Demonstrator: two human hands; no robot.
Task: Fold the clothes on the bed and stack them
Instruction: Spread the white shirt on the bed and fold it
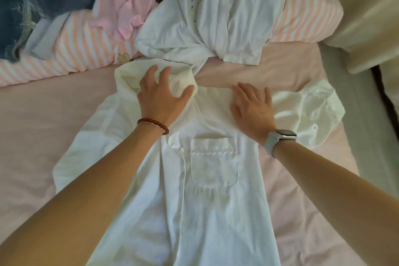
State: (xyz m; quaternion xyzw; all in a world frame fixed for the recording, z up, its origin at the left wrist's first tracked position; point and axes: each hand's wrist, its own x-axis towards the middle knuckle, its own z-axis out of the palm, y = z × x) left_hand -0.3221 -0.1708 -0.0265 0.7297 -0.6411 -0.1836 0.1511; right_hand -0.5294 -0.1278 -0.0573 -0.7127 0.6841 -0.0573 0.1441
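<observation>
My left hand, fingers spread, presses the collar while my right hand lies flat on the shoulder of the white button-front cotton shirt with a chest pocket, which runs lengthwise toward me down the pink bed sheet (unfolded clothes heaped at its far edge).

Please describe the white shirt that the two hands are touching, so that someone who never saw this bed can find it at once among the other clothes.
On the pink bed sheet, nearest the camera, the white shirt lies spread flat under the left hand and the right hand. Unlike the crumpled white garments piled behind it, it shows a chest pocket with an embroidered top edge.
</observation>
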